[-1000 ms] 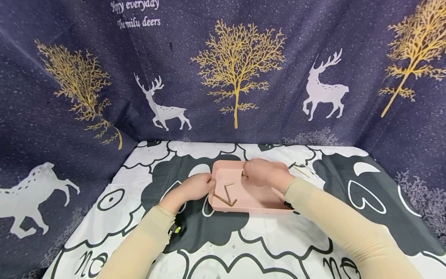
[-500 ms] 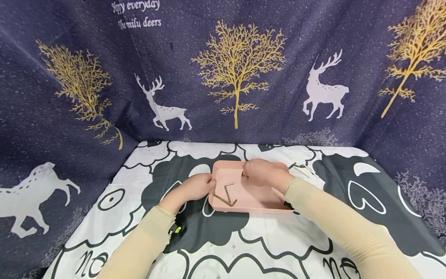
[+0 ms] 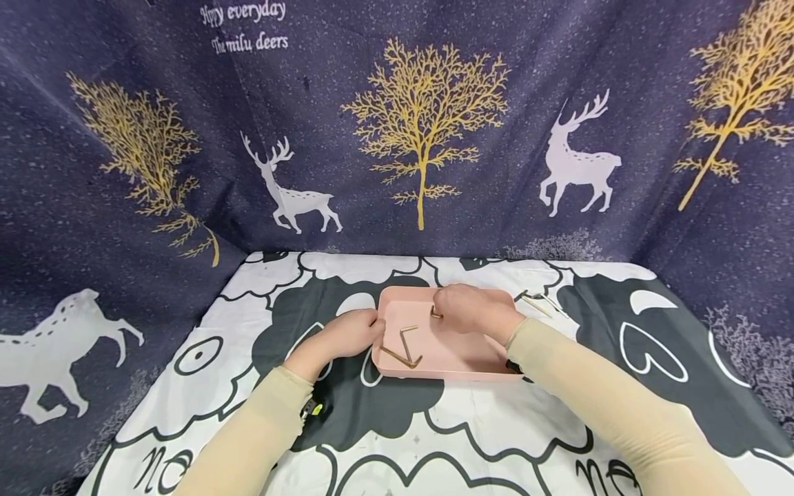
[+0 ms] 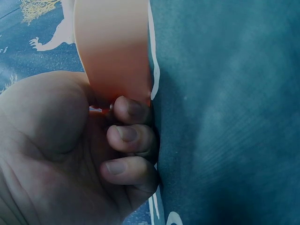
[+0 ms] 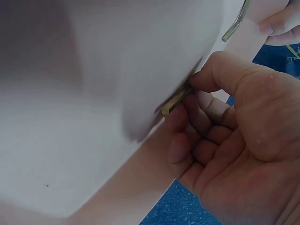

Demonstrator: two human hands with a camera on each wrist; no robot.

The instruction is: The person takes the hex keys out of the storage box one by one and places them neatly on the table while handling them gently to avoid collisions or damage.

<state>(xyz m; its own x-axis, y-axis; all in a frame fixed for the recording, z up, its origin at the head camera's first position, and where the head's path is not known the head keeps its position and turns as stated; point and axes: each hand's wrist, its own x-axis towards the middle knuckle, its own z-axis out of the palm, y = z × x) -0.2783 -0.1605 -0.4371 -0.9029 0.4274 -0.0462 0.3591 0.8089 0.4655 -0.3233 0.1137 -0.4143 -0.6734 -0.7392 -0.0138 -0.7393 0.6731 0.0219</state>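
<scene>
A shallow pink tray [image 3: 455, 353] lies on the patterned cloth. My left hand [image 3: 350, 332] grips its left end, and the left wrist view shows curled fingers against the tray's wall [image 4: 119, 51]. Inside the tray, toward its back wall, my right hand [image 3: 470, 310] pinches a brass-coloured hex key [image 5: 174, 101] between thumb and fingers; a short bent end [image 3: 437, 313] shows past the hand. Much of that key is hidden by the fingers. Two more hex keys, one thinner [image 3: 405, 341] and one thicker [image 3: 397, 356], lie at the tray's left side with ends close together.
Beyond the tray's back right corner, a brass-coloured L-shaped key [image 3: 536, 304] and a silvery thin tool [image 3: 551, 301] lie on the cloth [image 3: 496, 420]. A dark blue curtain [image 3: 372, 172] printed with deer and trees stands behind and at both sides.
</scene>
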